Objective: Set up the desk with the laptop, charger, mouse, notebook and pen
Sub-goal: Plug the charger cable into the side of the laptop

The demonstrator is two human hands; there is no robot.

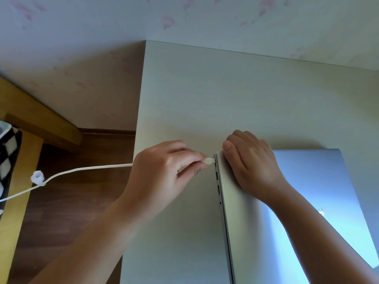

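Closed laptop [287, 201] lying flat on the worktop [184, 99], its far left corner pinned under the right hand [252, 167], fingers straight, close together and pressed on the lid. Charger plug [209, 160] pinched between thumb and fingers [196, 156] of the left hand [164, 167], tip right at the rearmost port on the laptop's left edge; cannot tell whether fully seated. White cable [82, 170] running left off the worktop edge, hanging in the air over the wooden floor [71, 201], a small white clip [37, 178] on it.

Judged about a third done at most: laptop placed, charger nearly connected. Mouse, notebook and pen not in view, lid not yet raised.

Plenty of bare worktop behind and left of the laptop. Left worktop edge just beside the left hand; cable apt to snag or drag there. Wall right behind the worktop's far edge. Wooden furniture [30, 119] well off to the left.
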